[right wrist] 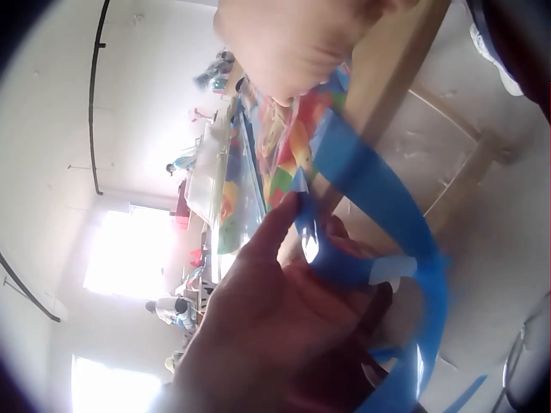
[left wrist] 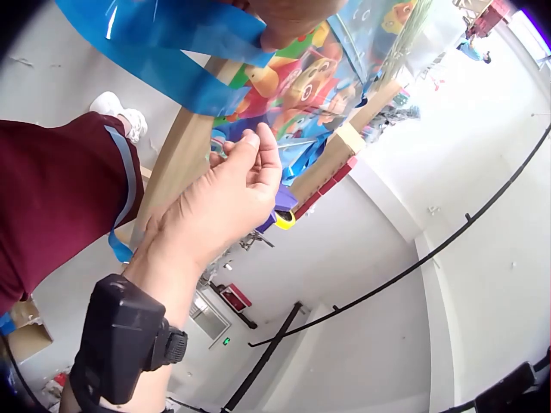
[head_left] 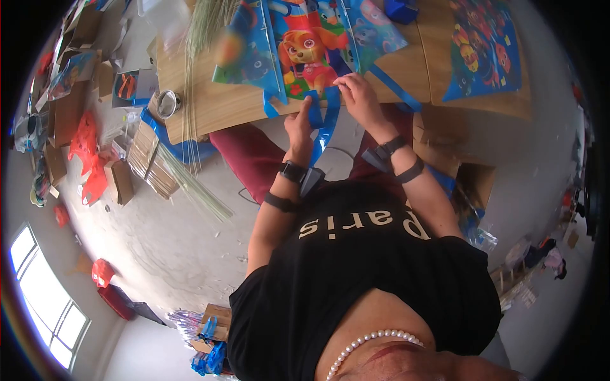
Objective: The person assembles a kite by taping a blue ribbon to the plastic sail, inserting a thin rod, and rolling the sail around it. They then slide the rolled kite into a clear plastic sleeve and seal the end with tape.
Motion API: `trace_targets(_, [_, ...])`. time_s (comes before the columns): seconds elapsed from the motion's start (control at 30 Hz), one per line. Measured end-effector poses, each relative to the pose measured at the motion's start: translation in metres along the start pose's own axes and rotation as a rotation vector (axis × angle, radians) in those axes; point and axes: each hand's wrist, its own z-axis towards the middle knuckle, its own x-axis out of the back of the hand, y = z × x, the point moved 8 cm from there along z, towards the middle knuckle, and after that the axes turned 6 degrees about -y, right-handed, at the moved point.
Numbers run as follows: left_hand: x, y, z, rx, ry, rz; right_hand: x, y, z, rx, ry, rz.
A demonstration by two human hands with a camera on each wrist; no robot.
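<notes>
A glossy printed sheet (head_left: 311, 54) with a cartoon dog and blue borders lies at the table's front edge. My left hand (head_left: 297, 130) holds a blue strip (head_left: 328, 127) just below that edge, thumb raised; in the right wrist view the strip (right wrist: 387, 185) loops beyond the left hand (right wrist: 275, 314). On the sheet's near edge, my right hand (head_left: 365, 105) has thumb and index finger together in a pinch. The left wrist view shows the right hand (left wrist: 228, 202) from the side, fingers curled against the sheet (left wrist: 297, 82); what lies between its fingertips is mostly hidden.
Another printed sheet (head_left: 486, 54) lies on the table's right part. A blue strip (head_left: 397, 89) hangs over the front edge. On the left are long pale strands (head_left: 206, 28) and a round tin (head_left: 168, 103). Boxes and red bags (head_left: 89, 152) stand on the floor.
</notes>
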Motion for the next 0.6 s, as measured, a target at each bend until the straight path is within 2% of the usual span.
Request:
trace_targets(0.1, [0.000, 0.000, -0.001, -0.002, -0.003, -0.008, -0.005, -0.003, -0.008, -0.008, -0.045, -0.024])
trace_targets(0.37, [0.001, 0.002, -0.002, 0.032, 0.005, 0.000, -0.013, -0.024, -0.024, 0.161, -0.061, -0.169])
trace_targets(0.6, [0.003, 0.002, -0.002, 0.044, 0.023, 0.040, -0.015, -0.022, -0.029, 0.171, -0.071, -0.207])
